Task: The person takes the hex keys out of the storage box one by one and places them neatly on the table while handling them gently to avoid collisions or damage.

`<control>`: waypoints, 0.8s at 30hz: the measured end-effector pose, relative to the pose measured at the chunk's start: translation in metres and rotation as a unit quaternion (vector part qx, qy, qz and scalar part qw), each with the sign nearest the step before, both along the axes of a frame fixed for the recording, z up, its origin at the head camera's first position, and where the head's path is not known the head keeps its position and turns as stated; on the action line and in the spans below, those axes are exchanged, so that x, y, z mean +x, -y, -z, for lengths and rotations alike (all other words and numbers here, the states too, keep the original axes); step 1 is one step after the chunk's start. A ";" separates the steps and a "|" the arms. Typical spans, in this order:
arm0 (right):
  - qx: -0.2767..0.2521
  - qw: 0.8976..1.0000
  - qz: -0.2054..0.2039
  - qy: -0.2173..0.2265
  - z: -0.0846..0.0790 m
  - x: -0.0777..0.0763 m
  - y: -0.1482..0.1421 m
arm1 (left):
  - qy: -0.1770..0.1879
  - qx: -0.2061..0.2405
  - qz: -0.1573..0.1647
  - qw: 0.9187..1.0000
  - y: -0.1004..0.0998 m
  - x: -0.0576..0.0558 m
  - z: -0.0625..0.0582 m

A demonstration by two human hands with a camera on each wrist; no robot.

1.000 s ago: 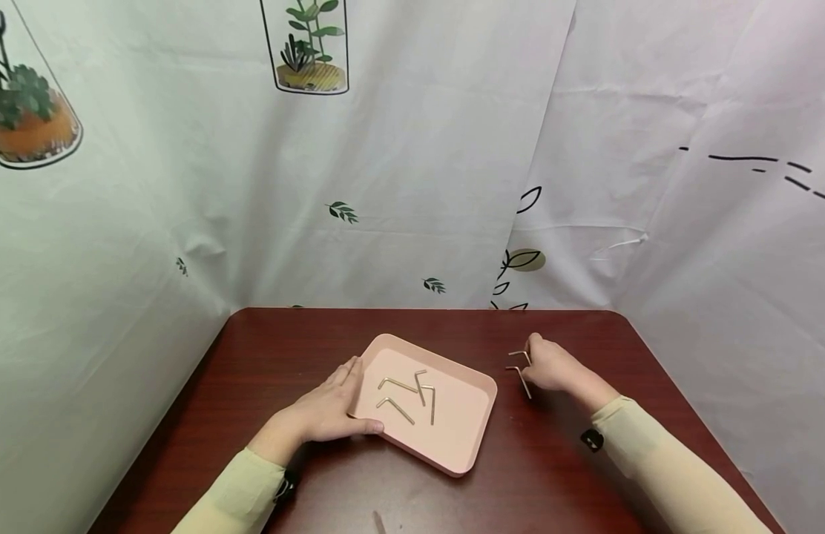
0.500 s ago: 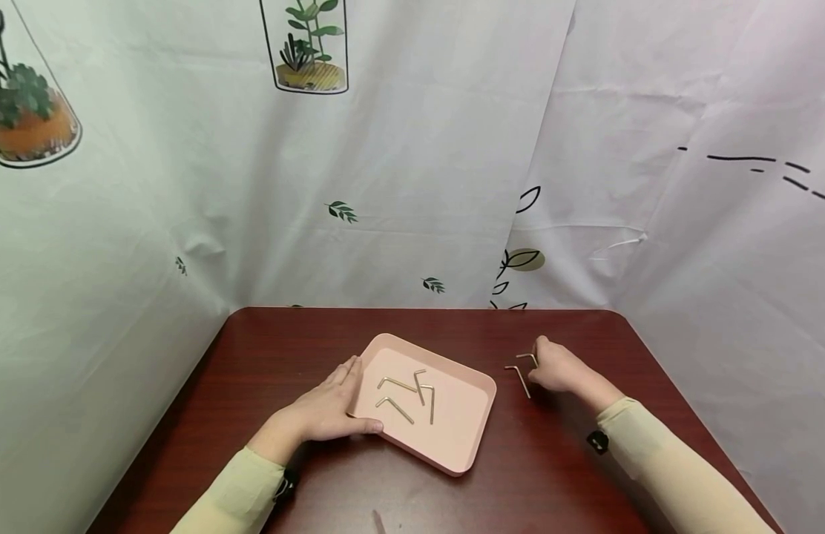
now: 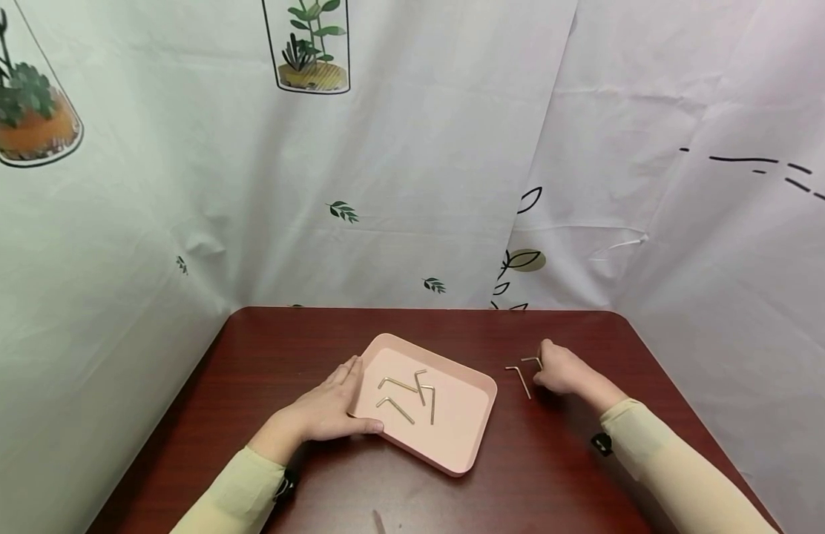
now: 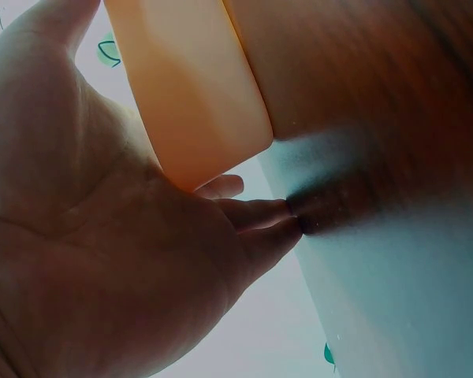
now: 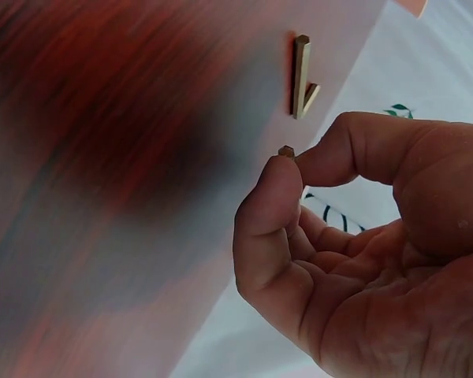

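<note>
My right hand [image 3: 564, 371] pinches a brass-coloured hex key [image 3: 533, 360] between thumb and index finger, low over the table at right. In the right wrist view, the held key's six-sided end [image 5: 286, 151] pokes out at the fingertips. Just left of that hand, a second L-shaped hex key [image 3: 523, 382] lies on the tabletop. Flat against the near left corner of a pink tray [image 3: 462, 430] rests my left hand [image 3: 326, 406], fingers straight along its side and thumb at the near rim. Several hex keys [image 3: 396, 410] lie in the tray, two of them crossing.
The tray sits turned at an angle on a dark red wooden table [image 3: 306, 334]. White printed curtains [image 3: 399, 163] hang behind the table and on both sides. A small pale mark [image 3: 378, 521] shows near the front edge.
My right hand has moved slightly right and nearer, carrying its hex key away from the one on the table. The left hand and tray stay in place.
</note>
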State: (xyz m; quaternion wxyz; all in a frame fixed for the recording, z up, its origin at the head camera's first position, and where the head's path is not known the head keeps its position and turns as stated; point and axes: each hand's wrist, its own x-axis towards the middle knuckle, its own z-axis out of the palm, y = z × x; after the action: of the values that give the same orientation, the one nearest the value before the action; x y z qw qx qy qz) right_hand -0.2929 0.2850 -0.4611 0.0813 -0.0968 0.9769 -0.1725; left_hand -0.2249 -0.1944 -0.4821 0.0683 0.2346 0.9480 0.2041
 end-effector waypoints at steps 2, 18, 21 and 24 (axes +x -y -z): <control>-0.005 1.000 0.001 0.010 0.001 0.000 -0.001 | 0.001 -0.001 0.000 1.000 0.000 0.000 0.000; -0.031 0.999 0.002 0.035 0.008 0.000 -0.004 | 0.000 -0.001 0.000 1.000 0.000 0.000 0.001; -0.027 0.999 -0.001 0.033 0.009 0.000 -0.004 | 0.001 0.001 0.000 1.000 0.000 0.000 0.001; -0.021 0.999 -0.003 0.030 0.010 0.000 -0.004 | 0.002 0.001 0.000 1.000 0.000 0.000 0.001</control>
State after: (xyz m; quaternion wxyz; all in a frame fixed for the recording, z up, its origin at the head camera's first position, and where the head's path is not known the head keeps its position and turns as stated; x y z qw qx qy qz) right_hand -0.2929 0.2886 -0.4707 0.1089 -0.0961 0.9698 -0.1959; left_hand -0.2252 -0.1942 -0.4829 0.0701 0.2339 0.9476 0.2059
